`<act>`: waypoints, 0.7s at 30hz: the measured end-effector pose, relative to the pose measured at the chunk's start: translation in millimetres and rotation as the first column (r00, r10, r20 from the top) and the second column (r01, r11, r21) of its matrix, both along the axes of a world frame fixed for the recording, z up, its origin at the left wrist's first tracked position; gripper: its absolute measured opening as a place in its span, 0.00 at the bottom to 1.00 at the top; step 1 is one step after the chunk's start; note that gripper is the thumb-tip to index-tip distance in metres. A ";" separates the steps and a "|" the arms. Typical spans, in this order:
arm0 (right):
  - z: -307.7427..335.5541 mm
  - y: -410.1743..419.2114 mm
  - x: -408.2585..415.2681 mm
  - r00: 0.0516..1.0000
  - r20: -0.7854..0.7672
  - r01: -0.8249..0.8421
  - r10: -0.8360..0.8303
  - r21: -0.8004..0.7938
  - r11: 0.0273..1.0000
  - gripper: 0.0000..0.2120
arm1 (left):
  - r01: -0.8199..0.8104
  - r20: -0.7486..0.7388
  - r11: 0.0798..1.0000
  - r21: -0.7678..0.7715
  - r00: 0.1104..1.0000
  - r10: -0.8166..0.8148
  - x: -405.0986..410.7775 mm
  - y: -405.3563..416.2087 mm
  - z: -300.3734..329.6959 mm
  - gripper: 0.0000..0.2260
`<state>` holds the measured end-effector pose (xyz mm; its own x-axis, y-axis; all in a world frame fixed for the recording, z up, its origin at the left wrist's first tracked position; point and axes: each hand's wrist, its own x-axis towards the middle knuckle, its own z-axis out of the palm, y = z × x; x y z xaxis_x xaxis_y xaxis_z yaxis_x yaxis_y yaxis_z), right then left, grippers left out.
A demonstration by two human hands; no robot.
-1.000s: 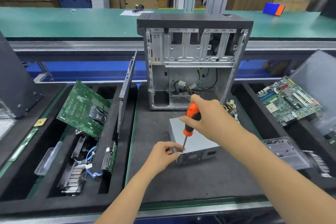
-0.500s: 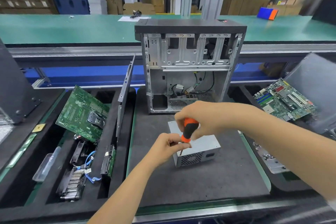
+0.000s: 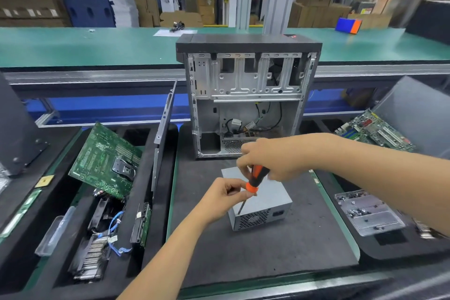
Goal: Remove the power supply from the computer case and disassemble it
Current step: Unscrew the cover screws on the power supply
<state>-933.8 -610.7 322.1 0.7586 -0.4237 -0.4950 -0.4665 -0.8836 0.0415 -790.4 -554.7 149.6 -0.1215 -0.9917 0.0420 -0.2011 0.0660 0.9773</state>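
Note:
The grey power supply lies on the dark foam mat, out of the open computer case standing behind it. My right hand grips the orange-and-black handle of a screwdriver held upright over the box's near-left top edge. The shaft tip touches that edge near the vent grille. My left hand pinches the lower end of the screwdriver at its orange collar, fingers curled.
Left trays hold a green motherboard, a leaning side panel, cables and a heatsink. Right trays hold another motherboard and a clear screw tray. A green conveyor runs behind.
The right hand has lowered and tilted over the handle, its arm now reaching in from the right. The left hand rose from the box's edge to the screwdriver's collar.

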 end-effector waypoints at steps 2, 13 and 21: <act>0.6 -2.5 -1.0 0.990 0.073 0.123 -0.123 0.007 0.992 0.22 | 0.003 -0.014 1.000 -0.002 1.000 -0.003 -2.6 0.3 -0.3 0.04; -13.7 -0.1 9.6 0.990 0.046 -0.120 0.130 -0.182 0.976 0.13 | -0.016 -0.037 1.000 0.016 0.999 0.016 5.9 -5.5 -3.9 0.13; -9.6 1.6 19.5 0.981 0.121 0.184 -0.150 -0.357 0.916 0.30 | 0.006 -0.089 1.000 0.020 0.996 -0.004 6.6 -8.0 -9.5 0.21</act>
